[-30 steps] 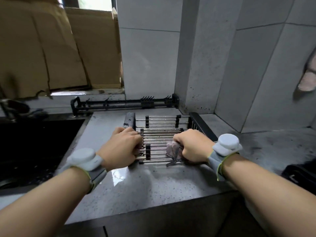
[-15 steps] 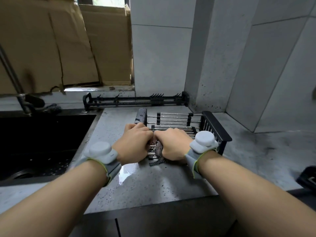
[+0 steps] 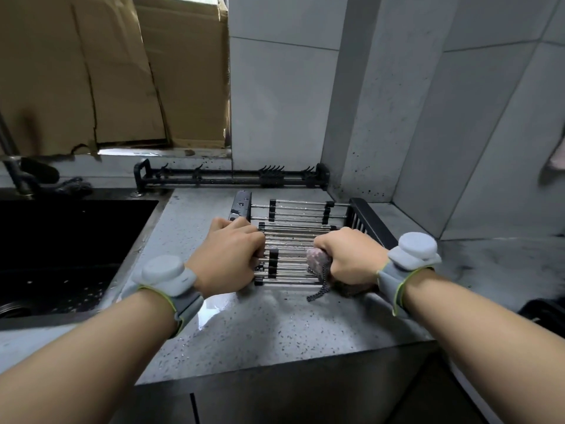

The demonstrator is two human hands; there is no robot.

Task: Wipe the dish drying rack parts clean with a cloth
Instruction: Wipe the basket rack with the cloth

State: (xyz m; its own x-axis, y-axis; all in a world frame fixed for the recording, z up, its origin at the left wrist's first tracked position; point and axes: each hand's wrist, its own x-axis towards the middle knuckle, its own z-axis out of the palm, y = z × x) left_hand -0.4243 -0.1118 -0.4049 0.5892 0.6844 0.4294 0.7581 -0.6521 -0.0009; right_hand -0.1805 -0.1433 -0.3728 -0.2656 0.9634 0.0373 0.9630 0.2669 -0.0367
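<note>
A dish drying rack [image 3: 295, 234] of steel rods with black end bars lies flat on the grey speckled counter [image 3: 266, 319]. My left hand [image 3: 229, 258] grips the rack's left end, fingers curled over the rods. My right hand [image 3: 351, 258] is closed on a pinkish-grey cloth [image 3: 318, 260] and presses it onto the rods at the rack's near right. A dark knitted strip of the cloth hangs onto the counter. A second black rack part [image 3: 232, 177] with hooks lies along the back wall.
A black sink [image 3: 61, 240] sits to the left, with a tap base behind it. Cardboard [image 3: 107, 71] covers the window above. Tiled walls close in the back and right. A water puddle lies on the counter near my left wrist. A dark object lies at the right edge.
My right hand with the cloth slid left along the rods to meet my left hand, then back right to the rack's near right end. My left hand stayed on the left end.
</note>
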